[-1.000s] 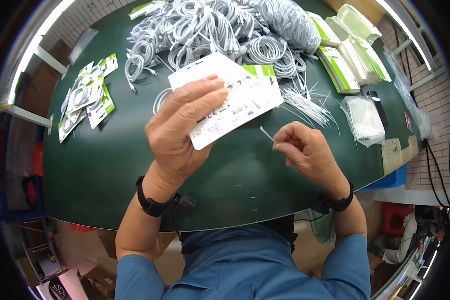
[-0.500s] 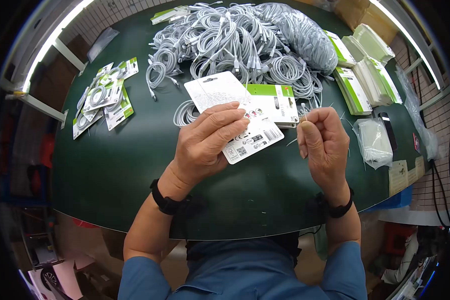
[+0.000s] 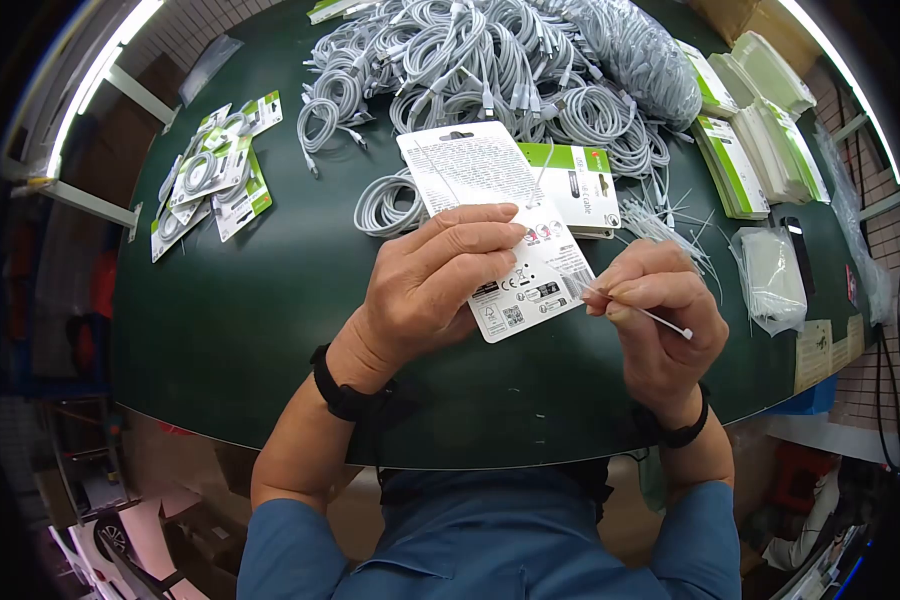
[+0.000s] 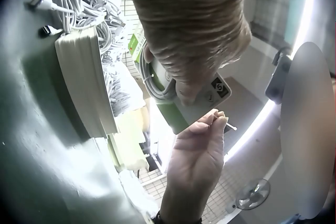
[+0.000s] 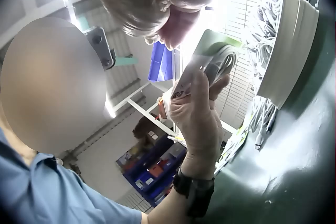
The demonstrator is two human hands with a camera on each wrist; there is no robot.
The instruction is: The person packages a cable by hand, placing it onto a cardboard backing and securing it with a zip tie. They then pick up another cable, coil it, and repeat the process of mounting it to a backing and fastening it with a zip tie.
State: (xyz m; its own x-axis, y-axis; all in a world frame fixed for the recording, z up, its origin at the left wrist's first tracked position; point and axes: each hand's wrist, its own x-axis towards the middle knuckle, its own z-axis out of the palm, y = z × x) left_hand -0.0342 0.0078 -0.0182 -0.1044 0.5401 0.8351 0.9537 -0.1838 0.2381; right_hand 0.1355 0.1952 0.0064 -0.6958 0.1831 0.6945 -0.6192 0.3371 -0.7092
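My left hand (image 3: 420, 285) grips a white packaging card (image 3: 460, 165) by its middle, printed back facing up, with thin strips lying over its upper part. On the card's other side, a coil of grey cable (image 4: 148, 79) shows in the left wrist view, under the fingers. Just at the card's lower right edge, my right hand (image 3: 670, 325) pinches a white cable tie (image 3: 667, 324) between thumb and fingers. The tie's head end points down and right, away from the card. Behind the held card lies a stack of green and white cards (image 3: 582, 190) on the table.
A large heap of coiled grey cables (image 3: 470, 60) fills the back of the green table (image 3: 270, 330). Loose cable ties (image 3: 675, 232) lie right of centre, near a plastic bag (image 3: 770, 285). Card stacks (image 3: 728, 175) stand at right; carded cables (image 3: 220, 170) lie at left.
The right hand, earlier apart from the card with the tie, went up towards the stacked cards, then came back to the held card's lower right edge. The left hand keeps holding the card, now more upright.
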